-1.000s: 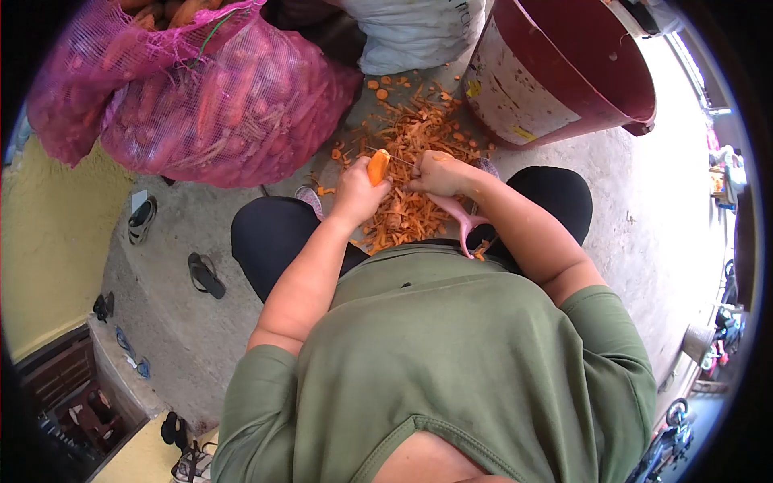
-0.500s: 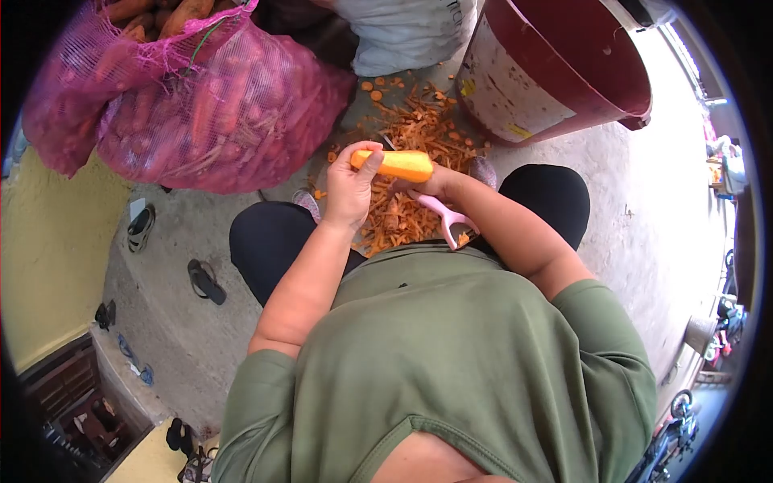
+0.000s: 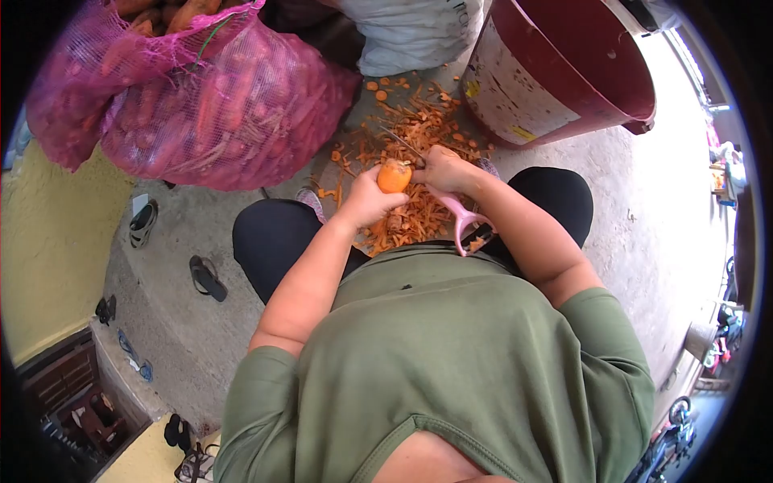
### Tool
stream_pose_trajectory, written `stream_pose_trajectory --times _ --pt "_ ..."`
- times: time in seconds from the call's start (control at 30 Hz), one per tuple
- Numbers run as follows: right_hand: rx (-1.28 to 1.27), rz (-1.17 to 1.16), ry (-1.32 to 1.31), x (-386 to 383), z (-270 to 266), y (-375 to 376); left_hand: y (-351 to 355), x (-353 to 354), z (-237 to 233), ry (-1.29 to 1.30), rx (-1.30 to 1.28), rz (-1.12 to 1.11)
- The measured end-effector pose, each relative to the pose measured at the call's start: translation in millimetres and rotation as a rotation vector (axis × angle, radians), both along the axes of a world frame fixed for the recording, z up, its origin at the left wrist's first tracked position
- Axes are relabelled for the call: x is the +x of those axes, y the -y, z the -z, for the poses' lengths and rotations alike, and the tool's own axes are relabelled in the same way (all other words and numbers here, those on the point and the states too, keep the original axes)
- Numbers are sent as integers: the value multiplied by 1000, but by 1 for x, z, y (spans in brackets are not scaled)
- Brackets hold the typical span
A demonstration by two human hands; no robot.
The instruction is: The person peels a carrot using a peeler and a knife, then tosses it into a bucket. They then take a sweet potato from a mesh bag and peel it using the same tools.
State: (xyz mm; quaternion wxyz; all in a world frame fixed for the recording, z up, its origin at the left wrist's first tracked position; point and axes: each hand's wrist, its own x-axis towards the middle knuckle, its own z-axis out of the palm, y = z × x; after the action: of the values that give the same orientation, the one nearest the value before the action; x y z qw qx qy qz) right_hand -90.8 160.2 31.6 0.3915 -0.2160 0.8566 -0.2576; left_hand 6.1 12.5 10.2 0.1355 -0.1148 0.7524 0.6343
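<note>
My left hand (image 3: 366,201) is closed around a peeled orange carrot (image 3: 394,176), whose blunt top end faces up toward me. Close beside it, my right hand (image 3: 445,171) grips a knife, its thin blade (image 3: 403,143) pointing away to the upper left. A pink Y-shaped peeler (image 3: 462,216) sticks out from the same hand toward my lap, with orange scraps at its head. The fingers hide the knife's handle and part of the peeler's. Below both hands lies a heap of carrot peelings (image 3: 419,229) on the floor between my feet.
At the upper left stands a pink mesh sack (image 3: 217,121) full of carrots. A white sack (image 3: 411,36) is at the top, with a large dark red bucket (image 3: 515,88) to its right. Cut carrot ends (image 3: 381,95) lie nearby. Sandals (image 3: 207,278) rest on the concrete at left.
The carrot has turned from lying sideways to end-up, and my left hand has lowered. My right hand has risen slightly, bringing the knife blade into clear view; the peeler has shifted slightly right.
</note>
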Motion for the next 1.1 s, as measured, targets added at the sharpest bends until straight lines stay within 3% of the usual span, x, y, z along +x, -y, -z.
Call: stream_pose_trajectory --times 0.1,0.27,0.53,0.77,0.87,0.97,1.0,1.1 --pt "30 -299 -110 5 -8 -3 4 -1 14 56 -28 -86" --pt "174 -279 -173 11 -11 -4 -4 -4 9 124 -14 -105" --pt "251 -275 -217 15 -25 5 -5 -4 -1 326 293 -172" --pt "319 -231 -250 4 16 10 -4 -3 7 341 297 -120" --pt "267 -124 -326 1 38 5 -1 -3 -1 388 277 -36" --pt "336 23 -290 -23 90 -36 -28 4 -30 214 546 376" --pt "423 -206 -265 -29 90 -49 -24 4 -20 228 484 300" --pt "448 -252 -307 -29 75 -27 -3 2 -2 248 366 82"
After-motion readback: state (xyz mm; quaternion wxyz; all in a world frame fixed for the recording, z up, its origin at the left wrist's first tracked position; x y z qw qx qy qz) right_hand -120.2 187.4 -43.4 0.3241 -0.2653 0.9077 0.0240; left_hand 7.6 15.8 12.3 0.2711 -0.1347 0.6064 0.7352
